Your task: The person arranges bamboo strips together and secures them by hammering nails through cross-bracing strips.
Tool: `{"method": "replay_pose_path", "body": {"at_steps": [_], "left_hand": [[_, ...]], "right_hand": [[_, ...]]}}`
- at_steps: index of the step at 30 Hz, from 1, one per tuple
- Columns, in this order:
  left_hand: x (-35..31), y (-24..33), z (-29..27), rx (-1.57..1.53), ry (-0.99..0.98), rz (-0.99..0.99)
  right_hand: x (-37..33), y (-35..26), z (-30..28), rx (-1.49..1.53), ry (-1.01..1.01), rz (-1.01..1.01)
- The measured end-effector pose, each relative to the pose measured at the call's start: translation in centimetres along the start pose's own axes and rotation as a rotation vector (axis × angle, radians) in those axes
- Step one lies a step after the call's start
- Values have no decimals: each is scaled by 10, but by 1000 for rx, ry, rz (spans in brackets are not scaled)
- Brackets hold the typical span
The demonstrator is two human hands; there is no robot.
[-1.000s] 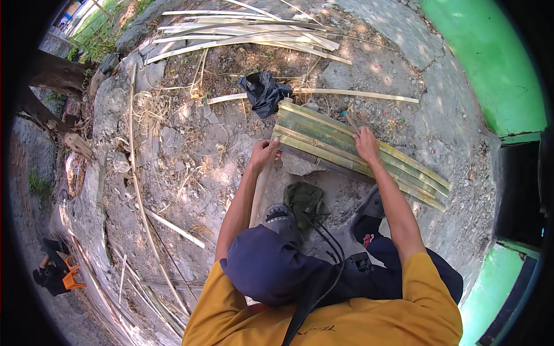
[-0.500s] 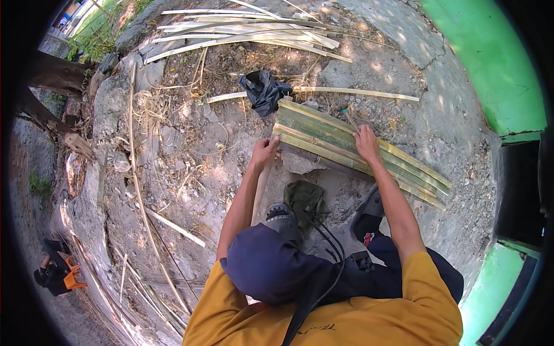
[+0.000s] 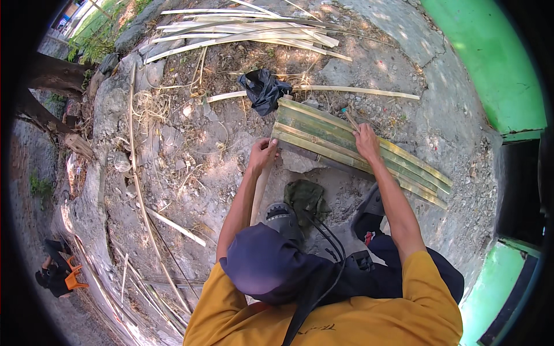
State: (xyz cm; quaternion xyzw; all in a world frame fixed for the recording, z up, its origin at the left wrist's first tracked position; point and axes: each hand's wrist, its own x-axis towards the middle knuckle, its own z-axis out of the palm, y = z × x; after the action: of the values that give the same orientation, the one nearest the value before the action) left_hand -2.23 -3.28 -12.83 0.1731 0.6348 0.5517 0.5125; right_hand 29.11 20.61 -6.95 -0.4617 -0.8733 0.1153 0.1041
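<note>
Several green and tan bamboo slats (image 3: pixel 323 130) lie side by side as a slanting panel in front of me. My left hand (image 3: pixel 264 154) is closed at the near left corner of the panel, thumb and fingers pinching the end of the nearest slat. A pale strip (image 3: pixel 259 193) runs from beneath that hand toward my feet. My right hand (image 3: pixel 367 142) rests over the middle of the slats, its fingers closed round a thin brown stick-like tool (image 3: pixel 351 120). The tool points up and left; its kind cannot be made out.
A black plastic bag (image 3: pixel 265 91) lies beyond the panel's left end. Split bamboo strips (image 3: pixel 248 33) are heaped at the far side. A dark green cloth bag (image 3: pixel 304 198) lies between my feet. Green wall (image 3: pixel 485 57) stands right; a person (image 3: pixel 55 272) sits on an orange chair far left.
Both hands keep almost the same places on the slats. The thin tool in my right hand has tilted very slightly.
</note>
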Motion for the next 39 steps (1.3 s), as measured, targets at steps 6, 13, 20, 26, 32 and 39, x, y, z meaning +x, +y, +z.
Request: {"method": "replay_pose_path", "body": {"at_steps": [6, 13, 20, 26, 32, 39], "left_hand": [[-10, -10, -8, 58, 75, 31], [-22, -18, -4, 180, 159, 70], [7, -1, -15, 152, 179, 59], [19, 17, -5, 243, 186, 51], [27, 19, -12, 186, 166, -6], [5, 33, -25, 721, 540, 478]], "right_hand": [[5, 1, 0, 9, -17, -10], [8, 12, 3, 4, -7, -16], [33, 1, 4, 15, -15, -2], [46, 10, 6, -7, 3, 4], [48, 8, 6, 42, -1, -21], [54, 3, -4, 56, -24, -171]]}}
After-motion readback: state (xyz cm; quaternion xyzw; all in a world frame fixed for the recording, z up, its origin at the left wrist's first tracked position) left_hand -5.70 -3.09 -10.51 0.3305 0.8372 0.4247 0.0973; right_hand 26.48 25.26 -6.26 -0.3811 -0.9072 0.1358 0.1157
